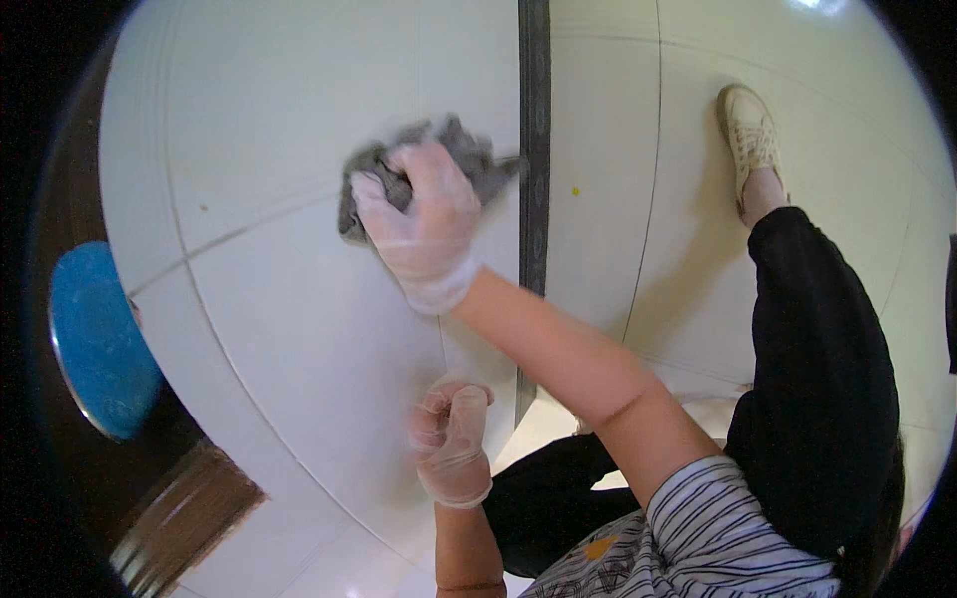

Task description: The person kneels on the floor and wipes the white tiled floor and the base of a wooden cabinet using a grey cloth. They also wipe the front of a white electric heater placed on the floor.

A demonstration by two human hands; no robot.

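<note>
My right hand (pixel 426 217), in a thin clear glove, presses a crumpled dark grey cloth (pixel 478 161) against a white surface with thin seam lines (pixel 299 336). The cloth bunches under and around its fingers, and one corner reaches the dark patterned edge strip (pixel 534 149). Below it in the view is my left hand (pixel 452 441), gloved likewise, with curled fingers, close to or on the same surface; whether it touches is unclear. Nothing shows in it. Both hands are slightly blurred.
A round blue stool seat (pixel 105 336) stands at the left beyond the white surface's edge. Brown wood-like material (pixel 194 516) lies at lower left. Right of the strip, a small yellow bit (pixel 576 191) lies on pale tiled floor (pixel 613 112), near a foot in a cream shoe (pixel 748 131).
</note>
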